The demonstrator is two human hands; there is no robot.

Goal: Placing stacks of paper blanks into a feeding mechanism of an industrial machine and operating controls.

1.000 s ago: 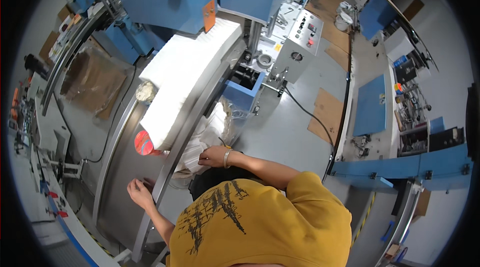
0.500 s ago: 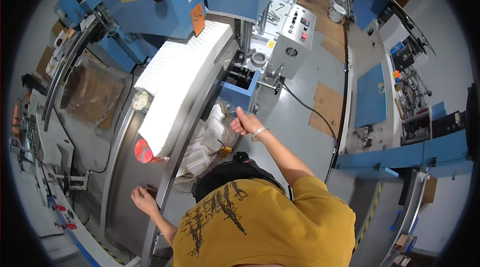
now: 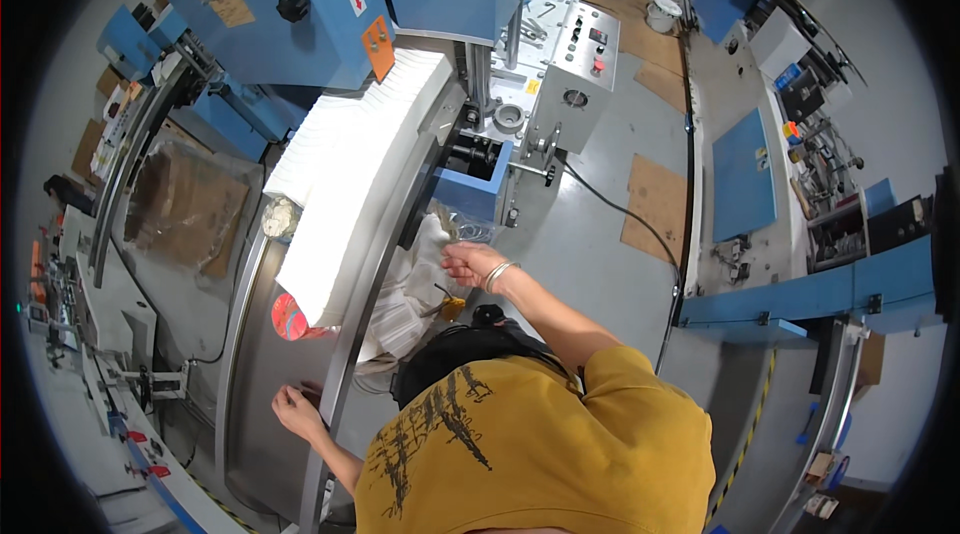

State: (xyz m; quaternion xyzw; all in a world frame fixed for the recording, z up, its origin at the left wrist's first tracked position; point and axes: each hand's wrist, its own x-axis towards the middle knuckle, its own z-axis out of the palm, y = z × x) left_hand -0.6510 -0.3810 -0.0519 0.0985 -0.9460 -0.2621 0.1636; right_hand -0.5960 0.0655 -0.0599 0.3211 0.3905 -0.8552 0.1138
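Observation:
My left hand (image 3: 298,412) is low over the bare metal table (image 3: 262,374), its fingers loosely bent and apart, holding nothing I can see. My right hand (image 3: 470,264), with a bracelet (image 3: 497,276) at the wrist, hangs off the table's right edge, above white crumpled material and clear plastic (image 3: 405,299). Its fingers are drawn together, and nothing shows in them. A long stack of thin white sheets (image 3: 345,159) lies along the table, its far end under a blue machine (image 3: 270,9). By its near end sits a round red thing (image 3: 290,316); a whitish lump (image 3: 281,218) rests at its left.
A grey control box (image 3: 575,84) with buttons and a handwheel stands beyond my right hand. The metal rail (image 3: 350,344) edges the table. A black cable (image 3: 620,209) crosses the floor by flat cardboard (image 3: 655,209). Plastic-wrapped brown sheets (image 3: 185,199) lie on the left.
My right hand has dropped slightly toward me and turned, its raised thumb now down with the fingers. My left hand has shifted slightly in the picture. The view has tilted a little.

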